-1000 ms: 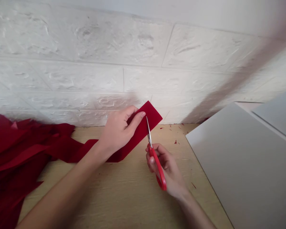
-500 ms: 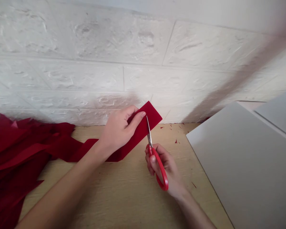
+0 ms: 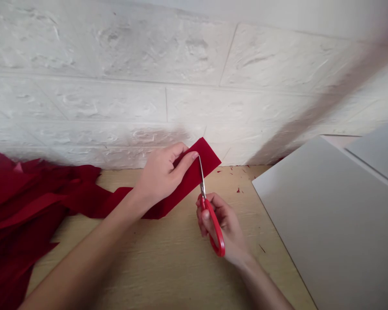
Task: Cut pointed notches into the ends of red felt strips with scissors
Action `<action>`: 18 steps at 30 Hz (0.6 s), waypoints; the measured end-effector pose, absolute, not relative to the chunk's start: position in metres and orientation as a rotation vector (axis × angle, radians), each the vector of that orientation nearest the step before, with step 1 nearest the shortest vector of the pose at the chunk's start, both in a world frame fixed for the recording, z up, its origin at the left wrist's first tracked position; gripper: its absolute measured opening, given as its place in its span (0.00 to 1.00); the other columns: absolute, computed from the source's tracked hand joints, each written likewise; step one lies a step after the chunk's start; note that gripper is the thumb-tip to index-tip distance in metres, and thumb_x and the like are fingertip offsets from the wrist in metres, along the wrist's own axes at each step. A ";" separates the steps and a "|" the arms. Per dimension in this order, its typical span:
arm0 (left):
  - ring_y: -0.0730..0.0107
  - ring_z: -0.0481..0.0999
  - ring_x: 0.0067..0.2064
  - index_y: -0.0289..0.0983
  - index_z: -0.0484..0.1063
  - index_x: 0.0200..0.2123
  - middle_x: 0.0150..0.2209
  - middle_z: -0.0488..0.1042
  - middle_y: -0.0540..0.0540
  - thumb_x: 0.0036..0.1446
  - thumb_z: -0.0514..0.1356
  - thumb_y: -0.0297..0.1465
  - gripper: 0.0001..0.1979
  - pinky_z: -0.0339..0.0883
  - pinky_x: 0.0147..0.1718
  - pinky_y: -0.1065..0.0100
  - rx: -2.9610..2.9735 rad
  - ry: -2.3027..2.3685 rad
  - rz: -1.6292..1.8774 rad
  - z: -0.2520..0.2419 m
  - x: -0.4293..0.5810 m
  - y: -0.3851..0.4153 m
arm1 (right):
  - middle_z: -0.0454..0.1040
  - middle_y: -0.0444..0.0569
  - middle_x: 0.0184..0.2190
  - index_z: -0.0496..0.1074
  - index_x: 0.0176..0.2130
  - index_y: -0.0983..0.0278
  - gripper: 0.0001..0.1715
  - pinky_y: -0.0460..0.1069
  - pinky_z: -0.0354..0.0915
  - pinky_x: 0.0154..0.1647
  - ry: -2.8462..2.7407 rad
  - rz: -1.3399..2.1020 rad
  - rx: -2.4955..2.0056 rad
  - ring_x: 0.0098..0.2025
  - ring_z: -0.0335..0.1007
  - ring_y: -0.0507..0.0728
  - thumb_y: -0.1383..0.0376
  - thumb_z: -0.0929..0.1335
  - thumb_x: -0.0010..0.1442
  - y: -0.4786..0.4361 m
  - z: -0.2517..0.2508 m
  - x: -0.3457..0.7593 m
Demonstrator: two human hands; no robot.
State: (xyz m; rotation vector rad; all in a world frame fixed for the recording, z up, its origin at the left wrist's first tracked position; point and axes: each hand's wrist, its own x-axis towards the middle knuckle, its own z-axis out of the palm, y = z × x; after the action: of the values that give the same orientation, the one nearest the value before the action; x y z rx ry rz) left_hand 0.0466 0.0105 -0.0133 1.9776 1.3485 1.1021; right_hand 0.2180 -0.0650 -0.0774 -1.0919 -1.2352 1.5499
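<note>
My left hand pinches a dark red fabric strip between thumb and fingers, close to its squared end. In my right hand is a pair of scissors with red handles and metal blades. The blades lie across the strip just right of my left thumb, one blade showing on top and its tip close to the thumb. From my left hand the strip runs back along the table to a heap of red fabric at the left. My left forearm covers part of the strip.
A white textured brick wall rises behind the pale wooden table. Small red scraps lie near the wall. At the right, a large white panel or box stands on the table.
The scissor handles have swung slightly left and drawn closer together. My left hand and the strip stay nearly in place; the whole view has shifted a little.
</note>
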 end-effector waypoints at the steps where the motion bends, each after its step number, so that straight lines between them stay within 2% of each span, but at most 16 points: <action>1: 0.76 0.60 0.23 0.38 0.64 0.25 0.21 0.62 0.54 0.67 0.54 0.39 0.18 0.54 0.25 0.68 1.990 1.345 1.090 -0.013 0.047 0.010 | 0.62 0.39 0.25 0.64 0.40 0.62 0.29 0.45 0.54 0.22 -1.243 1.542 -1.083 0.23 0.53 0.48 0.40 0.70 0.59 -0.065 -0.077 0.218; 5: 0.76 0.58 0.23 0.38 0.61 0.24 0.20 0.60 0.55 0.67 0.54 0.39 0.19 0.53 0.25 0.68 2.035 1.335 1.057 -0.014 0.048 0.010 | 0.63 0.40 0.26 0.65 0.39 0.62 0.29 0.45 0.54 0.23 -1.238 1.523 -1.076 0.24 0.54 0.48 0.41 0.71 0.58 -0.064 -0.074 0.216; 10: 0.76 0.59 0.22 0.38 0.63 0.25 0.20 0.61 0.54 0.67 0.54 0.40 0.19 0.53 0.24 0.68 2.005 1.356 1.064 -0.016 0.048 0.012 | 0.61 0.38 0.24 0.64 0.37 0.61 0.29 0.44 0.55 0.19 -1.220 1.537 -1.123 0.20 0.53 0.47 0.40 0.70 0.58 -0.064 -0.076 0.214; 15: 0.77 0.58 0.21 0.38 0.61 0.24 0.19 0.59 0.55 0.67 0.54 0.40 0.19 0.50 0.21 0.68 2.018 1.318 1.038 -0.018 0.050 0.011 | 0.63 0.40 0.26 0.64 0.38 0.61 0.29 0.45 0.60 0.23 -1.212 1.524 -1.098 0.24 0.56 0.48 0.41 0.70 0.59 -0.065 -0.074 0.213; 18: 0.77 0.57 0.21 0.38 0.58 0.23 0.19 0.59 0.55 0.67 0.54 0.39 0.20 0.50 0.21 0.68 2.050 1.294 1.012 -0.019 0.051 0.010 | 0.63 0.39 0.26 0.64 0.39 0.62 0.29 0.45 0.59 0.23 -1.202 1.518 -1.085 0.24 0.56 0.48 0.41 0.71 0.58 -0.066 -0.073 0.214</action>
State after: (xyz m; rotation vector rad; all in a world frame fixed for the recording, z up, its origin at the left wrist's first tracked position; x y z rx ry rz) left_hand 0.0512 0.0104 -0.0187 2.0502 1.2936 1.0122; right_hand 0.2141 -0.0657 -0.0732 -1.0850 -1.2018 1.5182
